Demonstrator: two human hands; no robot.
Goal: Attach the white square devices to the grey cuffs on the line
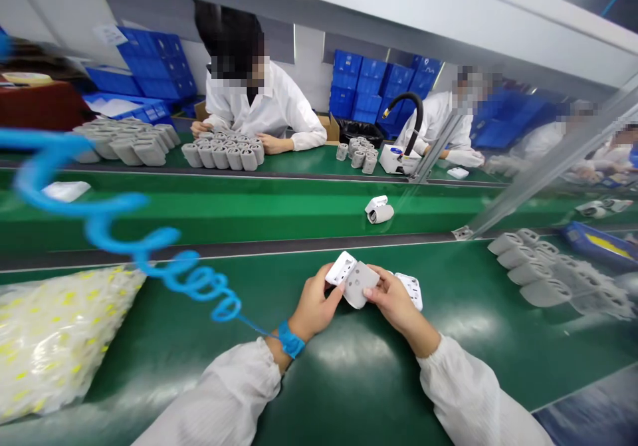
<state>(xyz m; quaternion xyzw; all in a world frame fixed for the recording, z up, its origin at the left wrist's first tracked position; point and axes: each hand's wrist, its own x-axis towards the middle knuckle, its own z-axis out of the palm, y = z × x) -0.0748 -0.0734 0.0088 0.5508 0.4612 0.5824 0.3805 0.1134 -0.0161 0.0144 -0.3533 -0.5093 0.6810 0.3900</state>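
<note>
"White sleeves (219,389) came nearest, below the grey piece (361,282) on either side. Where was that piece, exactly?"

"Between the two hands, above the green bench (343,393). The right hand (396,300) gripped its right side, thumb on the front. The left hand (313,305) was closed around the white piece (341,268), at the grey one's upper left, with its thumb at the grey edge."

"Were the two joined?"

"They met edge to edge; I couldn't tell whether they were fastened."

"Which way did they point?"

"The grey broad face looked up toward the wearer, one corner down. It was nearly square, so I saw no clear long axis. The white one's long axis slanted up to the right."

"And their looks?"

"Matt grey, with rounded corners and several darker round spots. The white was smooth, with small dark openings."

"What lay around the grey piece?"

"Just to its right, partly behind the right hand, a white part with dark holes (411,290). Beyond it, a white-and-grey unit (379,211). Well to its right, rolled grey pieces (529,272); well to its left, a clear bag with yellow bits (60,339). Nearer on its left, a blue coiled cord (192,280) ran to a blue wristband (290,339)."

"Anyone farther off?"

"Beyond it to the left, a co-worker in white (279,104) sat behind grey rolls in rows (224,152)."
</note>
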